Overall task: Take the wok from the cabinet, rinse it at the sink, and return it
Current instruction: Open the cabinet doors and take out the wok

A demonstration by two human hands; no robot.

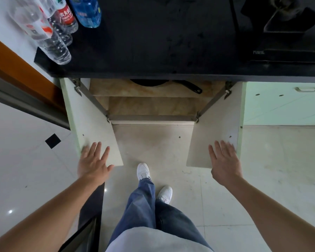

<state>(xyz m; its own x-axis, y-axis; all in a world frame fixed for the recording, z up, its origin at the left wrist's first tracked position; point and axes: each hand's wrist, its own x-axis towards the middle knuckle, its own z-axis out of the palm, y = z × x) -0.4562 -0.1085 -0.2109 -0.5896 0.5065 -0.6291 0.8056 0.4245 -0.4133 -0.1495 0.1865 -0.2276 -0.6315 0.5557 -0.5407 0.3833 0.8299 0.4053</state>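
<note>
The black wok point(149, 82) lies on the upper shelf inside the open cabinet point(153, 106) under the dark countertop; only its front rim and its black handle point(188, 86) show, the handle pointing right. Both cabinet doors stand swung out toward me. My left hand point(93, 163) lies flat, fingers spread, on the inner face of the left door point(93, 124). With straight fingers my right hand point(224, 162) rests on the inner face of the right door point(218, 128). Neither hand holds anything.
Several plastic water bottles point(56, 26) stand at the left end of the black countertop point(153, 42). A black stove point(284, 28) sits at the right. A closed pale green cabinet door point(284, 104) is to the right. My feet point(153, 180) stand on the tiled floor.
</note>
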